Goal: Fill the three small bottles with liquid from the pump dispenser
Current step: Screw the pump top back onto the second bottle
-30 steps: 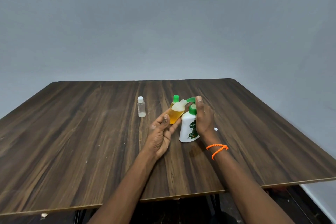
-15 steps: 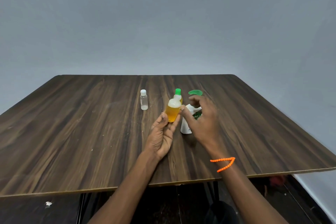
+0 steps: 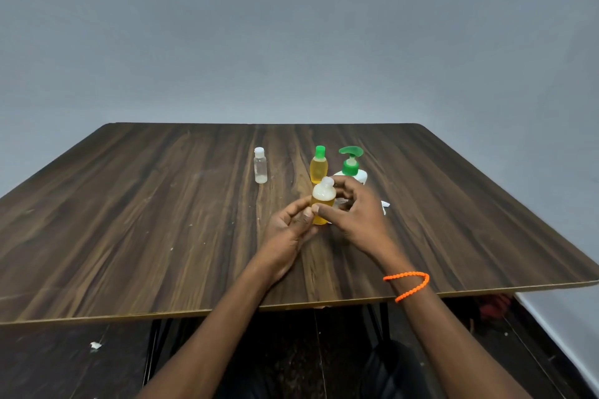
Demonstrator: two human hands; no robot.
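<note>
Holding position, item one: your left hand (image 3: pixel 293 226) grips a small bottle of yellow liquid (image 3: pixel 322 204) above the wooden table (image 3: pixel 129 220), thumb and fingers curled round its lower body, the bottle upright with a pale neck at the top. Item two: your right hand (image 3: pixel 358 215) sits just beside that bottle on its right, thumb tip touching the bottle's side next to your left thumb, the other fingers curled near its neck; whether they pinch anything there you cannot tell from this view. An orange beaded bracelet (image 3: pixel 409 283) circles your right wrist. Item three: a second small bottle (image 3: pixel 319 166), green-capped and filled with yellow liquid, stands upright on the table just behind the held one. Item four: the pump dispenser (image 3: pixel 350 165), white body with green pump head, stands just right of the green-capped bottle, its lower part hidden behind your right hand. Item five: a clear small bottle with a white cap (image 3: pixel 260 166) stands upright well to the left of the others, apart from both hands.
</note>
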